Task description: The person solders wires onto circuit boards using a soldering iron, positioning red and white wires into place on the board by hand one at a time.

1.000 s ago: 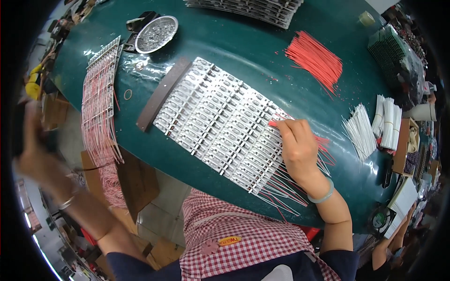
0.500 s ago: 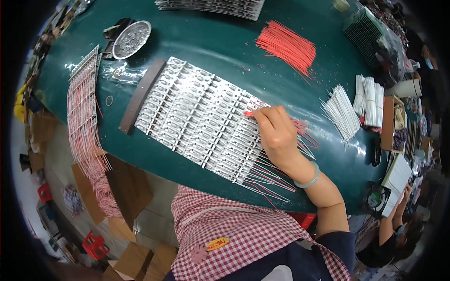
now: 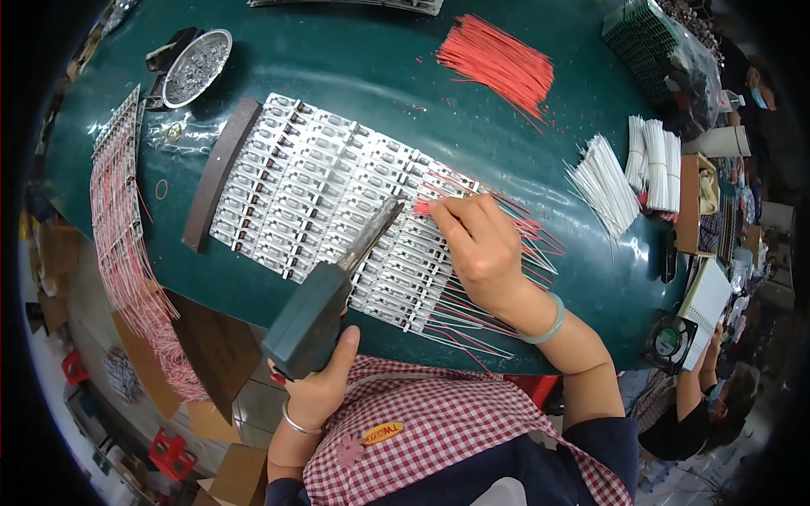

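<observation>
My left hand (image 3: pixel 319 390) grips a dark green soldering gun (image 3: pixel 305 319) by its handle; its long metal barrel points away from me over a panel of silvery metal parts (image 3: pixel 316 181). The tip is close to the red wire ends (image 3: pixel 422 206) that my right hand (image 3: pixel 485 249) pinches between thumb and fingertips. These wires rest on the panel's right part. More red and white wires (image 3: pixel 472 325) stick out from the panel's right side, partly hidden under my right hand and wrist. A dark bar (image 3: pixel 221 174) lies along the panel's left end.
A red wire pile (image 3: pixel 496 63) lies at the back, white wires (image 3: pixel 604 187) to the right. A metal dish of scraps (image 3: pixel 197 69) stands back left. A wired panel (image 3: pixel 118 181) hangs over the left edge above a cardboard box (image 3: pixel 207 341). A person (image 3: pixel 707 401) sits at right.
My left hand has come in from below with the soldering gun, its tip now over the panel. The right hand keeps its pinch on the red wires. The whole view has shifted slightly.
</observation>
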Tool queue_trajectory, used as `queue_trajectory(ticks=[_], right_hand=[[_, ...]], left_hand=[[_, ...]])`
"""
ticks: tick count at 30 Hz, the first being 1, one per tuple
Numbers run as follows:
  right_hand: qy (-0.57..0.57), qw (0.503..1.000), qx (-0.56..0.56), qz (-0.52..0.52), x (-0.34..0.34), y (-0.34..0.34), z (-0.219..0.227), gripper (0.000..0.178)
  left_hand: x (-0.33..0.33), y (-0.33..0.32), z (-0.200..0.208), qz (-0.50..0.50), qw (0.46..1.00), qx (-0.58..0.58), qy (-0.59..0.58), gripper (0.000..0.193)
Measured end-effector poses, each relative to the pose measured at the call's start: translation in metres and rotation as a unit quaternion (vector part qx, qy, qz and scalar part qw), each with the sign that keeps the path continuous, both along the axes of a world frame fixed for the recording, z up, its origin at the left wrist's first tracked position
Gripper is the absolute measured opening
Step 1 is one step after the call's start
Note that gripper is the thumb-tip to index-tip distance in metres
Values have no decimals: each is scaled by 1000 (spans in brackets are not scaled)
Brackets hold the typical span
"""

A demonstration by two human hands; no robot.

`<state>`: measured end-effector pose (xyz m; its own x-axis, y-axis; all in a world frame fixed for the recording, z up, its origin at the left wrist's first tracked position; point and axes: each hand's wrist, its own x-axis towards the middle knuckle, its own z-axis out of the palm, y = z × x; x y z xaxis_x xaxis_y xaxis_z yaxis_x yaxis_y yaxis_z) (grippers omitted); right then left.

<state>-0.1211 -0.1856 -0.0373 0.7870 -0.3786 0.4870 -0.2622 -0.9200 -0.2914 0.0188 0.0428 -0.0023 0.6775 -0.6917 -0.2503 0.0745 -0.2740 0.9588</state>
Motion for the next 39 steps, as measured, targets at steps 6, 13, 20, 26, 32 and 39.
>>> queue_trajectory(ticks=[6, 13, 20, 26, 32, 39], right_hand=[[10, 1000, 4, -2, 1, 1, 2, 36], [20, 1000, 10, -8, 1, 1, 2, 36], [34, 999, 0, -11, 3, 1, 4, 37], [36, 999, -1, -12, 4, 3, 3, 35], [41, 999, -3, -18, 4, 3, 5, 34], [45, 999, -4, -18, 4, 4, 5, 36]], left_hand=[[3, -8, -8, -74, 987, 29, -142, 30], [3, -25, -6, -72, 983, -9, -170, 21], [5, -28, 4, -90, 982, 15, -168, 19], [3, -16, -6, -78, 979, 13, -189, 18], [1, 4, -4, -81, 988, 42, -127, 32], [4, -20, -6, -83, 969, -15, -232, 20]])
